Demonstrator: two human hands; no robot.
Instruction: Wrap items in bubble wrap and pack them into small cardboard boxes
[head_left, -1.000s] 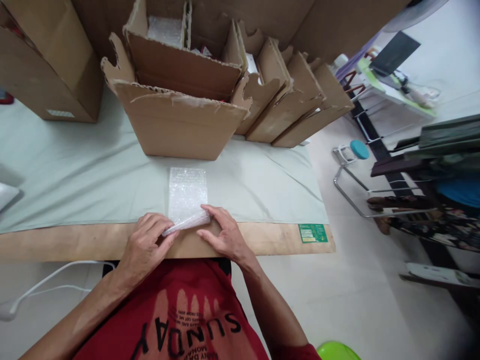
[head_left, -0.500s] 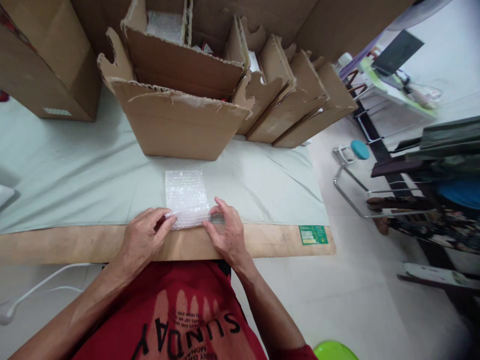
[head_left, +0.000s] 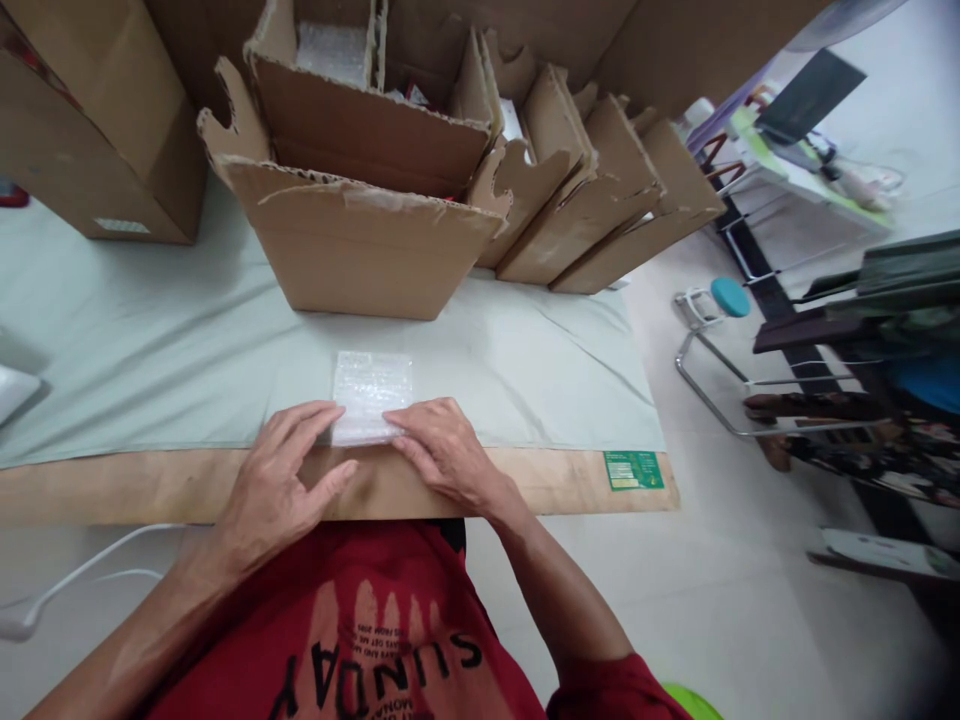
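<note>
A square piece of clear bubble wrap (head_left: 367, 378) lies flat near the front edge of the table, its near part folded over. My left hand (head_left: 289, 465) is open at its left side, fingertips at the wrap's edge and thumb spread apart above the wooden strip. My right hand (head_left: 442, 450) holds the near right part of the wrap, fingers on top and thumb by the front edge. Whether the thumb reaches under the wrap is hidden.
Cut-down cardboard boxes (head_left: 367, 250) stand in a row behind the wrap, with a taller carton (head_left: 142, 170) at the left. A wooden strip (head_left: 540, 480) with a green label (head_left: 634, 470) runs along the table's front. A blue-topped stool (head_left: 730, 297) stands on the floor.
The wrap's near part now lies flatter and the piece looks shorter. My left fingers have let go and spread; my right hand has moved left over the wrap.
</note>
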